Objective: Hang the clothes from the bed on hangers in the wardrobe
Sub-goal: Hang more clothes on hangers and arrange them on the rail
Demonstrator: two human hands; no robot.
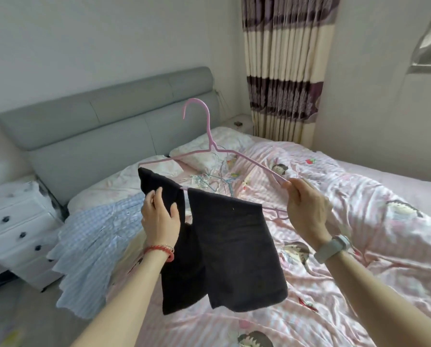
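Black shorts [224, 244] are draped over a pink hanger [210, 146], gripped at its end by the right hand [307, 211] and pinched by the left hand [159, 214]; a blue checked garment [92, 236] remains on the bed [359, 221], wardrobe unseen.

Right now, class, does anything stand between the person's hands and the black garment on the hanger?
Nothing visible does: the left hand already grips the black garment, and the right hand holds the pink hanger.

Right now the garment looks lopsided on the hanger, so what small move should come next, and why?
Probably slide the black shorts toward the hanger's middle with the left hand, which holds their left edge. They bunch at the left end of the pink hanger, while the right hand holds the bare right end.
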